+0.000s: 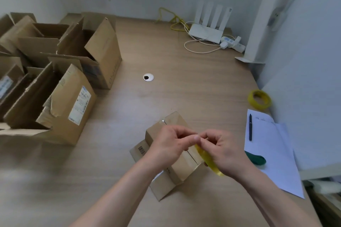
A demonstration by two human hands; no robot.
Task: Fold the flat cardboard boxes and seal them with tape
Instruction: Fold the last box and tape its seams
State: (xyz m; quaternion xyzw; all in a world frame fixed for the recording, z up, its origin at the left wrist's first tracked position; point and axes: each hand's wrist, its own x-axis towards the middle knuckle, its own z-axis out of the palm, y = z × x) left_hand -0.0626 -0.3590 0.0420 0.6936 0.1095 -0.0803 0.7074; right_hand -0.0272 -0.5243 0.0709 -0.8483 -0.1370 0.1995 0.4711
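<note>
Looking down from the head camera, both hands meet just above a small cardboard box [171,155] that sits near the front of the wooden surface [184,79]. The left hand [171,142] has its fingers curled, thumb and fingertips pinching at something tiny where the two hands touch. The right hand [221,147] is curled too, its grip closed on a roll of yellow tape [206,158] that hangs under the palm, edge-on to the camera. The box is folded up, with a centre seam showing along its top between the hands; its near flap lies open on the surface toward the person. A strip of clear tape seems to glint at the far top edge, though that is hard to make out.

The step in hand looks like finding or peeling the loose end of the tape, before sealing the seam. The next move calls for drawing out a length, laying it along the seam and pressing it flat.

Several larger open boxes [60,86] stand at the left. A second yellow tape roll [259,99] lies near the right wall, beside papers [273,153] with a pen [250,127].
</note>
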